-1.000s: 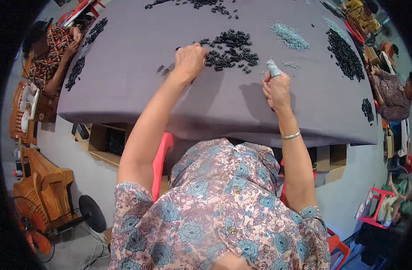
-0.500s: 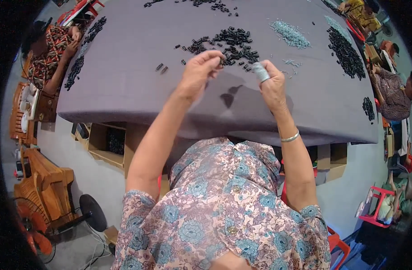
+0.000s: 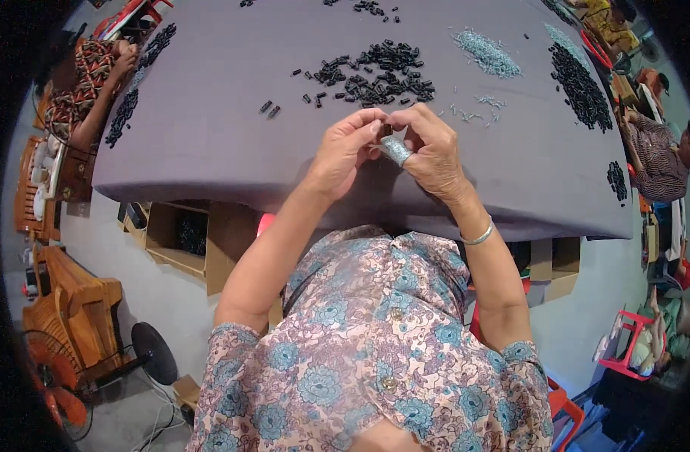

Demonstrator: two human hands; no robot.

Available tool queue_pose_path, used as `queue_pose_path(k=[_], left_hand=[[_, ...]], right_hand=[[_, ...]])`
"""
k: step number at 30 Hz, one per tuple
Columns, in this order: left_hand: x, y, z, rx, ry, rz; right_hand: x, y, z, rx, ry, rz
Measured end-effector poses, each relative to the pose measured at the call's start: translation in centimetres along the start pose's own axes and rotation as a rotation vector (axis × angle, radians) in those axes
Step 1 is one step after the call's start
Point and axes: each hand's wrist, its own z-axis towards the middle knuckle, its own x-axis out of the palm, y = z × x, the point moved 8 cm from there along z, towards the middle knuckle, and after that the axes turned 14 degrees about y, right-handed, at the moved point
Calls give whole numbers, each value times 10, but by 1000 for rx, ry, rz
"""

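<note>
Hands: left hand (image 3: 347,151) and right hand (image 3: 429,151) meet fingertip to fingertip above the near edge of the grey table (image 3: 209,128), both pinched narrow.
Held: a bundle of pale pins (image 3: 396,149) sits clamped in the right hand; the fingertips seem to close on one small black piece between them, too small to tell for sure.
Supply: a loose heap of black pieces (image 3: 379,75) lies just beyond the hands; a pile of pale pins (image 3: 486,53) lies further right, with a few strays near it.
Progress: judging by the large heap not yet handled, most of the work looks left; no finished lot can be told apart.
Others: a person (image 3: 85,83) sits at the table's left end, another (image 3: 661,154) at the right.
</note>
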Motion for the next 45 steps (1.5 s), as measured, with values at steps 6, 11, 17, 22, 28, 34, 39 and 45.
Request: queue_pose_path(k=[6,11,17,22,28,34,39,45], left_hand=[[3,-13,-3,13,26,34],[6,-12,-5,-11,13,97],[7,-17,-9,11,-63,172],[29,-43,-10,267,40,667],[33,-53,-13,383,112,1011],[35,-52,-12,386,191,1129],[22,-43,-10,220,118,1014],[2,-26,-5,70,-1,767]], right_hand=[[2,-21,-2,52,8,272],[7,-33,-4,61,5,467],[8,-31,-4,67,41,432],[12,-25,-6,217,126,673],[34,-44,-13,399,239,1195],[44,-49,-18,455,298,1363],[22,-46,-16,600,285,825],[-80,-71,-19,470,-112,-26]])
